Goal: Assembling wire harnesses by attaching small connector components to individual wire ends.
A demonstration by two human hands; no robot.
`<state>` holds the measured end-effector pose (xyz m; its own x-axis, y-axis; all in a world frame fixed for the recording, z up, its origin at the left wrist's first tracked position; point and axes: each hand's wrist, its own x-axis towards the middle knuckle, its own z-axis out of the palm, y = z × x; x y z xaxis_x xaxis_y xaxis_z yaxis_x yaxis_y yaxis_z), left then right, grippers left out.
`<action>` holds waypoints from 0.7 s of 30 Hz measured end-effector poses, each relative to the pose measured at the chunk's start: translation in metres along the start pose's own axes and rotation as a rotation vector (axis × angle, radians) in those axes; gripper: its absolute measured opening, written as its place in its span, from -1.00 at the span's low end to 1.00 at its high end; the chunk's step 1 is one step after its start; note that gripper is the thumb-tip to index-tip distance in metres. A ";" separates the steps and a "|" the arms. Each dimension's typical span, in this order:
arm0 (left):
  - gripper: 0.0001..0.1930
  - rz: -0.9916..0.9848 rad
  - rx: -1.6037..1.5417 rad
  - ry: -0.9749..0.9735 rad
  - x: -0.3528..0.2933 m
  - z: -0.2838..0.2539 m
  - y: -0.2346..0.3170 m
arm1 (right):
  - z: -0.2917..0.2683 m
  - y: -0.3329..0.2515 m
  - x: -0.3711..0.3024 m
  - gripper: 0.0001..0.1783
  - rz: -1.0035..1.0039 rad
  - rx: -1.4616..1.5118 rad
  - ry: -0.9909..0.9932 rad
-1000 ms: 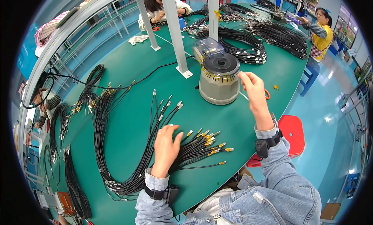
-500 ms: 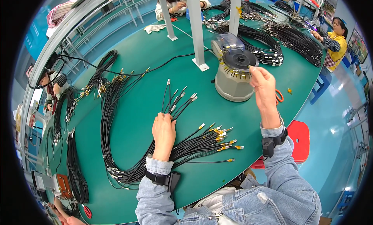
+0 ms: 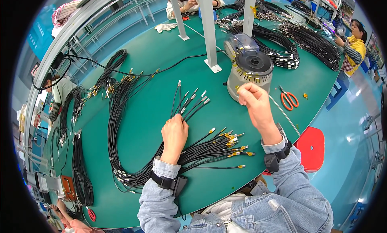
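Observation:
My left hand (image 3: 175, 136) is closed round several black cables (image 3: 197, 106), whose white-tagged ends fan out beyond the fingers. My right hand (image 3: 258, 106) hangs above the table with thumb and fingertips pinched together. Whatever small thing may be in that pinch is too small to make out. Just behind the right hand stands a round grey tape dispenser (image 3: 250, 74) with a black disc on top and small yellow tabs round its rim. A thick bundle of black cables (image 3: 115, 124) curves under my left wrist; many of its ends (image 3: 231, 142), right of that wrist, carry yellow tabs.
Red-handled scissors (image 3: 289, 100) lie right of the dispenser. Metal posts (image 3: 209, 35) rise from the green table (image 3: 141, 92). More cable bundles (image 3: 82, 168) lie at the left and far right. A red stool (image 3: 311, 148) stands by the right edge. Other people work around the table.
My right hand has moved from the dispenser's rim leftward and down toward the cable ends, uncovering the scissors. My left hand keeps its hold on the cables. The view has shifted slightly.

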<state>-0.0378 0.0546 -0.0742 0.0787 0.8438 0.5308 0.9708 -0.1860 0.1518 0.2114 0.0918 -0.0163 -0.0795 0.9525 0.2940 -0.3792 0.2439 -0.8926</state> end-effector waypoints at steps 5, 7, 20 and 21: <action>-0.89 -0.273 -0.641 -0.243 0.026 -0.006 0.017 | 0.007 0.010 -0.006 -0.88 0.101 0.015 -0.083; -0.86 -0.312 -1.003 -0.329 0.038 -0.012 0.029 | 0.013 0.012 -0.009 -0.89 0.150 -0.009 -0.140; -0.84 -0.561 -1.514 -0.320 0.024 -0.053 0.072 | 0.026 0.011 -0.026 -0.94 0.014 -0.090 -0.286; -0.84 -0.569 -1.535 -0.313 0.023 -0.056 0.075 | 0.027 0.012 -0.026 -0.91 -0.002 -0.057 -0.247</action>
<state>0.0238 0.0321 -0.0039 0.0401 0.9989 -0.0237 -0.2062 0.0315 0.9780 0.1836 0.0651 -0.0254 -0.3040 0.8802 0.3645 -0.3275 0.2627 -0.9076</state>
